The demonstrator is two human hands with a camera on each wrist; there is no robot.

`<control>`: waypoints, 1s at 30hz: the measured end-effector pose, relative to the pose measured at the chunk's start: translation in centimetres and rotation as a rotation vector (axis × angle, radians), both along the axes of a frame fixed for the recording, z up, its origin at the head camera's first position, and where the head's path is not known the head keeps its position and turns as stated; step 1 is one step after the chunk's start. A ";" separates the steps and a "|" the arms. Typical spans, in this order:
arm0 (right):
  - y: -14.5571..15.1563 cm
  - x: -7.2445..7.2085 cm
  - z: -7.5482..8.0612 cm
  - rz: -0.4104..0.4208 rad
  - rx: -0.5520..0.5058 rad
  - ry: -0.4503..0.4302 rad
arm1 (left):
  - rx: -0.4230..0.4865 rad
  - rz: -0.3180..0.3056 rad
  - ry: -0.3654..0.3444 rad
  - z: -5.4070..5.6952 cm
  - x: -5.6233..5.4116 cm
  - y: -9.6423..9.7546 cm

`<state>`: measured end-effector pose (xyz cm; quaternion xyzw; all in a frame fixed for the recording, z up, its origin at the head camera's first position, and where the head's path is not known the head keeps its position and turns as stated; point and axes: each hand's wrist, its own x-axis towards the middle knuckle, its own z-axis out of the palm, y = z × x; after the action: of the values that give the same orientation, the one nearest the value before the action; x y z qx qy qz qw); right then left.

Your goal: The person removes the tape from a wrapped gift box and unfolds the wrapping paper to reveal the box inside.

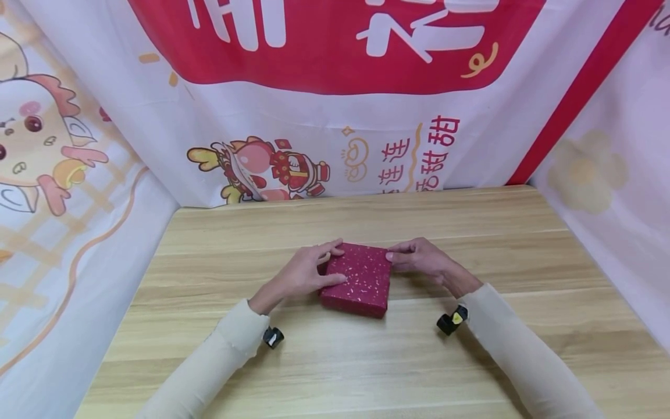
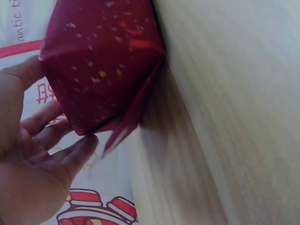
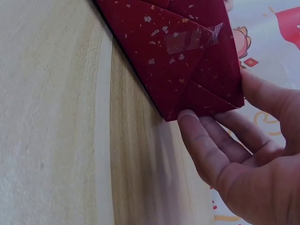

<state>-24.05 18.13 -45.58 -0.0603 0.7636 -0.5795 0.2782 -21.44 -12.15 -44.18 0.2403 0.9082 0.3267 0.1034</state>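
Note:
A flat square box [image 1: 361, 276] wrapped in dark red paper with pale flecks lies on the wooden table. At its left side, my left hand [image 1: 306, 270] holds it, thumb on the top edge and fingers about the far corner. A folded paper flap [image 2: 125, 126] sticks out loose on that end, close to a fingertip. My right hand [image 1: 421, 260] grips the far right corner, its thumb along the top edge and fingers against the side. On the right end the folded paper [image 3: 206, 96] lies flat, with clear tape [image 3: 190, 41] across it.
A printed white cloth [image 1: 340, 139] hangs behind the wooden table [image 1: 220, 361], and similar cloth stands at both sides. Small black wrist cameras [image 1: 273, 337] sit by the cream sleeves [image 1: 523, 349].

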 end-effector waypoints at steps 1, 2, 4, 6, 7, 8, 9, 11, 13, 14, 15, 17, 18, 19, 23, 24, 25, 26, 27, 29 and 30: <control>0.0 0.0 0.1 -0.003 0.012 0.006 | 0.009 -0.004 0.005 -0.1 -0.1 0.0; 0.0 0.1 0.1 -0.006 0.025 0.015 | 0.012 -0.006 0.013 -0.2 -0.1 -0.1; -0.1 0.1 0.2 -0.007 0.049 0.036 | 0.019 -0.006 0.032 -0.4 -0.2 0.0; -0.2 0.1 0.2 -0.025 0.062 0.047 | 0.022 -0.004 0.048 -0.5 -0.2 0.0; -0.2 0.1 0.1 -0.033 0.060 0.051 | 0.019 -0.002 0.051 -0.6 -0.1 0.1; -0.2 0.1 0.0 -0.043 0.055 0.051 | 0.017 -0.002 0.056 -0.6 0.0 0.1; -0.3 0.1 0.0 -0.052 0.053 0.052 | 0.013 -0.004 0.061 -0.7 0.1 0.2; -0.3 0.2 -0.1 -0.075 0.048 0.055 | 0.004 -0.013 0.074 -0.8 0.3 0.3; -0.4 0.2 -0.1 -0.094 0.054 0.073 | -0.010 -0.023 0.089 -0.8 0.5 0.3; -0.5 0.2 -0.1 -0.103 0.053 0.084 | -0.017 -0.027 0.098 -0.8 0.6 0.3; -0.5 0.2 -0.1 -0.110 0.052 0.106 | -0.027 -0.031 0.112 -0.8 0.7 0.3; -0.6 0.2 0.0 -0.126 0.035 0.144 | -0.044 -0.035 0.136 -0.8 0.8 0.3; -0.6 0.2 0.0 -0.132 0.027 0.164 | -0.052 -0.036 0.145 -0.8 0.9 0.3; -0.6 0.3 0.0 -0.135 0.021 0.187 | -0.059 -0.038 0.155 -0.8 0.9 0.3; -0.5 0.5 0.3 -0.078 0.033 0.265 | -0.083 -0.040 0.173 -0.7 0.9 0.3; -0.5 0.6 0.5 -0.039 0.044 0.285 | -0.081 -0.040 0.171 -0.7 0.9 0.4; -0.4 0.6 0.6 0.002 0.055 0.305 | -0.081 -0.038 0.170 -0.7 0.9 0.4; -0.4 0.7 0.7 0.042 0.063 0.319 | -0.080 -0.036 0.166 -0.7 0.9 0.4; -0.3 0.8 0.8 0.081 0.074 0.329 | -0.075 -0.035 0.167 -0.7 0.9 0.4; -0.1 0.8 0.9 0.154 0.094 0.360 | -0.071 -0.033 0.172 -0.7 0.9 0.5; 0.1 0.8 1.0 0.180 0.100 0.375 | -0.070 -0.033 0.176 -0.7 0.9 0.6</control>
<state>-23.28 18.19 -44.59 -0.2212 0.8213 -0.4924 0.1844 -20.52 -11.58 -44.89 0.2793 0.9205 0.2706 0.0368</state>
